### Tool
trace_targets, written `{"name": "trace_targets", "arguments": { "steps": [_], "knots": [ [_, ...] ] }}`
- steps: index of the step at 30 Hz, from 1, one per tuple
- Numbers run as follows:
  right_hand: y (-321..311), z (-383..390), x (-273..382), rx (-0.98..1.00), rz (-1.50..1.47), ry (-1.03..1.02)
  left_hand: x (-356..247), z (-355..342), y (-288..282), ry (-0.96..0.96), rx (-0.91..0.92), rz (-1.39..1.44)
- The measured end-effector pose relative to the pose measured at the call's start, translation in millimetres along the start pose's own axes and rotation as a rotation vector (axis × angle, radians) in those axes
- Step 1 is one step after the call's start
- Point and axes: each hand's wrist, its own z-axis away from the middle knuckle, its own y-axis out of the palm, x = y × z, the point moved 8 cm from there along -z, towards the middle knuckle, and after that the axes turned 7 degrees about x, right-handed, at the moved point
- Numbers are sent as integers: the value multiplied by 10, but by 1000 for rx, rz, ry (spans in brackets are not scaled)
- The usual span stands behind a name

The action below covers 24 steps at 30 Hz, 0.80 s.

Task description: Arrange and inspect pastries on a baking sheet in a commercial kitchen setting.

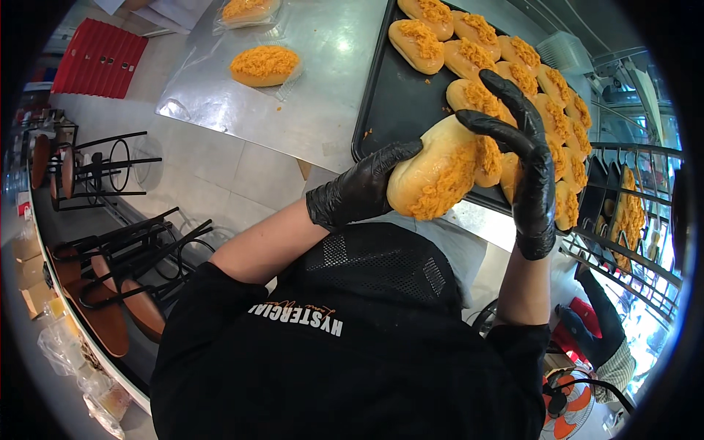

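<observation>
In my black-gloved left hand (367,183) I hold a long bun (433,176), its smooth side and orange shredded topping both showing. The thumb lies along the bun's side; the other fingers are hidden behind it. My right hand (524,154), also in a black glove, is raised at the bun's far right end with its fingers apart and curved. One fingertip overlaps the bun's end; I cannot tell whether it touches. Behind my hands is a black tray (392,99) with several topped buns (477,62) set close together on its right part.
The steel table (330,66) carries a topped bun on clear wrap (265,66) and another at its far edge (246,10). Red stacked crates (99,59) stand far left, above stools (110,271). At right are a tray rack (623,220), a fan (568,403) and another person (598,330).
</observation>
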Motion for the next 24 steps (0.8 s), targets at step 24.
{"name": "trace_targets", "arguments": {
  "steps": [24],
  "knots": [
    [-148,585,567,-326,237,-147,-1407,329,677,761,-145,-1187]
  ]
}}
